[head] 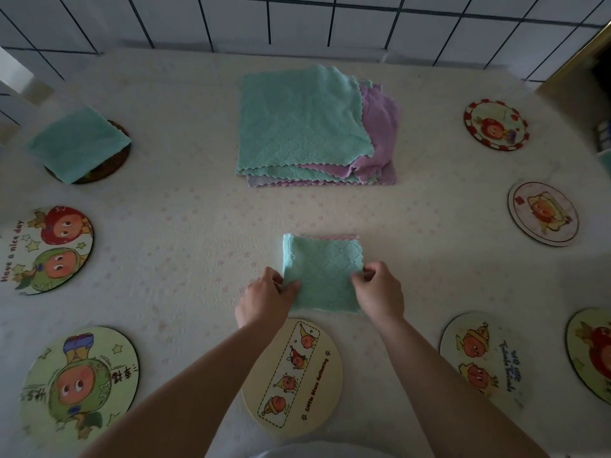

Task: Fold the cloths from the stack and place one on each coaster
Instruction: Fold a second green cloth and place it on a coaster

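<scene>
Both hands on one small folded teal cloth [322,274], lying on the pale tablecloth [185,226]. Left hand [264,297] pinching the cloth's left edge, thumb on top and fingers curled beneath; right hand [378,290] pinching the right edge, fingers curled over the corner. A pink scalloped edge showing along the cloth's far side.

Straight beyond the grip, well apart: one stack of unfolded cloths [310,127], teal on top, purple and teal layers showing at its right and near edges; exact number of layers impossible to tell.

Just short of the grip, partly under the forearms: one cream coaster with four fruit figures in a dashed frame [297,375], its far rim touching or just under the held cloth's near edge.

Eight coasters counted in all. Left of the grip, three: a green one nearest [79,385], one with two fruit faces [46,249], and far left a dark coaster [99,166] already covered by a second folded teal cloth [77,142]. Right of the grip, four: one with two orange faces [486,358], one cut off at the frame edge [591,352], one pale oval-looking one [542,213], and a red-rimmed one farthest [496,125].

Folded cloths counted: two, one held, one placed. Beyond everything, a white tiled wall [297,18].
</scene>
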